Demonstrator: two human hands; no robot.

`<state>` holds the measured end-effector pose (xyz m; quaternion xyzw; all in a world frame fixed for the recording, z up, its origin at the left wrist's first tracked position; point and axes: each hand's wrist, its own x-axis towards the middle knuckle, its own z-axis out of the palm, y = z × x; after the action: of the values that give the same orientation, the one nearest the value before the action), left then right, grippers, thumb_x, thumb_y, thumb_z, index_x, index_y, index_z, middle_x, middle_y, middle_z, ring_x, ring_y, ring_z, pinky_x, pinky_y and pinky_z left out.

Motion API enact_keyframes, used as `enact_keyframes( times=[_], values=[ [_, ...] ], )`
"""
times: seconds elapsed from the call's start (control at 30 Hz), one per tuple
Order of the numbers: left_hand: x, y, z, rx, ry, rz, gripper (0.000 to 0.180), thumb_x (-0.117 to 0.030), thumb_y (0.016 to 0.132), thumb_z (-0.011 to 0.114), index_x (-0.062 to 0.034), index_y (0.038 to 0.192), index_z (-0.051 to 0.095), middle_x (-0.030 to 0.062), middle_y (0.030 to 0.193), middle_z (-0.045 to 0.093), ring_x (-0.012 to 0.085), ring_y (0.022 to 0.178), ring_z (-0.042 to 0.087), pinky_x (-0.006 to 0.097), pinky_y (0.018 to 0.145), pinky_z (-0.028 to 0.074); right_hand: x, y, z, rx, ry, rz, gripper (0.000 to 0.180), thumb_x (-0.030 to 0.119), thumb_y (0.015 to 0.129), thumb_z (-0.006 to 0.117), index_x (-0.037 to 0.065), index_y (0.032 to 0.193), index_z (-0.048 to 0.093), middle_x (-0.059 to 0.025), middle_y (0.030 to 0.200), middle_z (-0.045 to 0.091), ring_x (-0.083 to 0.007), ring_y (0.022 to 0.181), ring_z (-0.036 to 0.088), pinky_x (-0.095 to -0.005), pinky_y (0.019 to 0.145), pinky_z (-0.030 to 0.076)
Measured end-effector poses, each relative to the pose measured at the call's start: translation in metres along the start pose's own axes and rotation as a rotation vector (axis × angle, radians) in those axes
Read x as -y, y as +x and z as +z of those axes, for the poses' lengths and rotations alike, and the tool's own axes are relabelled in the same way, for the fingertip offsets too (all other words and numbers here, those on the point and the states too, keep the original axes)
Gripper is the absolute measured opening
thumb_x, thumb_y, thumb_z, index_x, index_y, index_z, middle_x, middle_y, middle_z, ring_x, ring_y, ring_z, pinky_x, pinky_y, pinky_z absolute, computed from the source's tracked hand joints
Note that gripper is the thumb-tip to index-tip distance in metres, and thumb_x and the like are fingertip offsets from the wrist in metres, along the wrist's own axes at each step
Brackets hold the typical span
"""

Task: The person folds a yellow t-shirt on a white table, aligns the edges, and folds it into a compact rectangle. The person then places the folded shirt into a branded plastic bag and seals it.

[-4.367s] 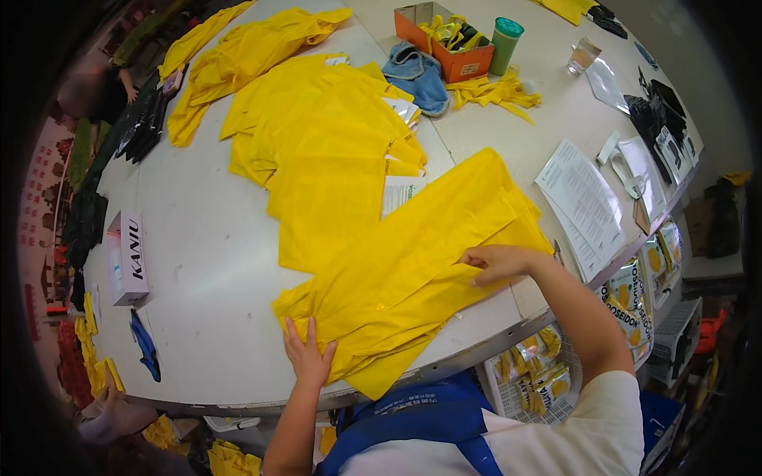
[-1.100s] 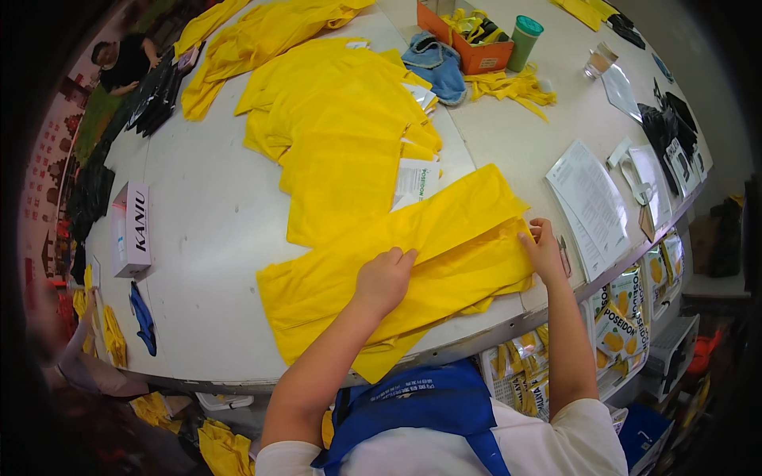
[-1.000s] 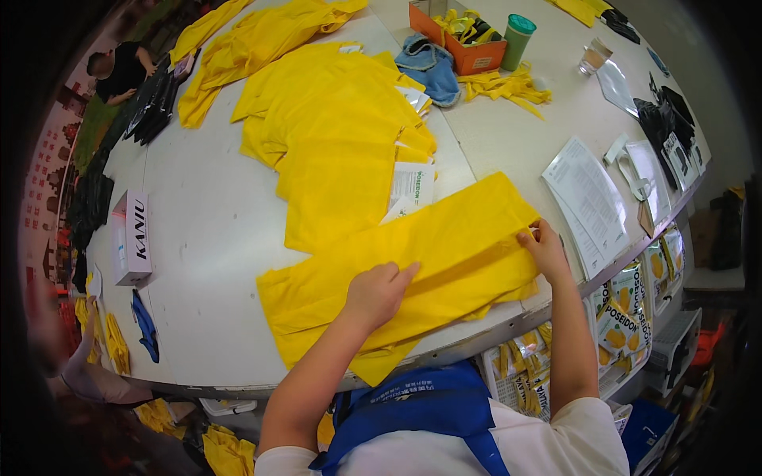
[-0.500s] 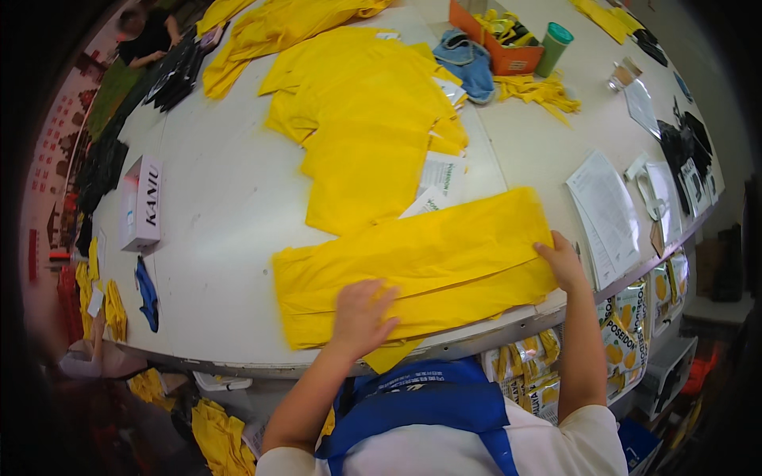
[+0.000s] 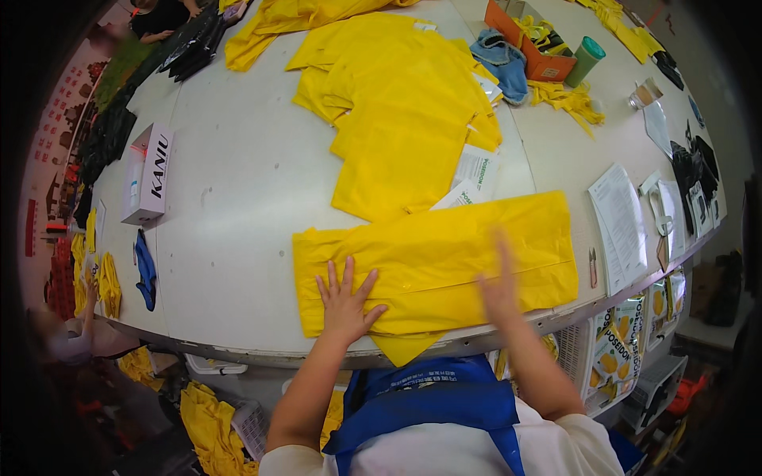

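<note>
The left hand (image 5: 345,309) lies palm down on the left part of the folded yellow fabric (image 5: 429,262), fingers spread apart, gripping nothing. The right hand (image 5: 500,289) is positioned over the right part of the same fabric; it is blurred, with fingers extended and thumb apart. Whether it contacts the surface cannot be determined.

The folded yellow fabric lies lengthwise along the near edge of the desk (image 5: 238,238), one pointed corner projecting toward the person's blue apron (image 5: 429,404). Directly beyond it is a pile of yellow fabric (image 5: 405,111), with white printed cards (image 5: 476,170) at its right side. To the right of the folded fabric are small snips (image 5: 593,267), then paper sheets (image 5: 619,226). Well to the left stand a white box (image 5: 148,174) and, nearer the person, a blue cloth item (image 5: 145,270). At the far side, an orange box (image 5: 548,63) stands beside a green cup (image 5: 586,62).
</note>
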<state>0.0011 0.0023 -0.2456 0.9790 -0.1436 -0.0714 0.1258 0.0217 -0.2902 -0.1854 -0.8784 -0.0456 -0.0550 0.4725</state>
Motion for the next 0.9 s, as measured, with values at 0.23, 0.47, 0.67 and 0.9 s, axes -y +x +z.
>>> enact_keyframes(
  times=[0.23,0.47,0.67,0.9],
  values=[
    [0.065,-0.004,-0.006,-0.213,-0.582,-0.572,0.061,-0.03,0.088,0.059,-0.0051,0.14,0.038,0.0202,0.142,0.037,0.0375,0.129,0.036,0.047,0.107,0.029,-0.023,-0.005,0.141,0.059,0.25,0.064,0.061,0.017,0.094,0.046,-0.004,0.145,0.021,-0.0215,0.153,0.02,-0.0331,0.143,0.017,-0.0372,0.115,0.014],
    [0.041,0.003,-0.121,0.131,-1.787,-0.607,0.052,-0.003,0.084,0.06,-0.0019,0.132,0.042,0.0152,0.123,0.057,0.0275,0.11,0.058,0.039,0.093,0.049,-0.032,-0.003,0.139,-0.029,0.733,0.208,0.061,0.028,0.098,0.042,-0.004,0.145,0.022,-0.0176,0.153,0.023,-0.028,0.142,0.021,-0.034,0.115,0.015],
    [-0.155,0.072,-0.101,0.278,-1.631,-0.165,0.063,-0.002,0.082,0.064,-0.0063,0.137,0.034,0.0111,0.118,0.054,0.0236,0.105,0.057,0.038,0.092,0.048,-0.027,-0.001,0.129,-0.042,1.634,0.558,0.062,0.035,0.097,0.042,-0.001,0.145,0.026,-0.0158,0.152,0.026,-0.0254,0.141,0.024,-0.0346,0.114,0.02],
    [-0.242,0.127,0.003,0.355,-1.335,0.155,0.069,-0.009,0.081,0.065,-0.004,0.137,0.026,0.0211,0.132,0.042,0.0303,0.114,0.051,0.043,0.09,0.047,-0.042,-0.004,0.133,-0.087,1.418,0.509,0.058,0.034,0.097,0.043,0.0,0.142,0.031,-0.016,0.149,0.03,-0.0257,0.138,0.029,-0.0349,0.112,0.023]
  ],
)
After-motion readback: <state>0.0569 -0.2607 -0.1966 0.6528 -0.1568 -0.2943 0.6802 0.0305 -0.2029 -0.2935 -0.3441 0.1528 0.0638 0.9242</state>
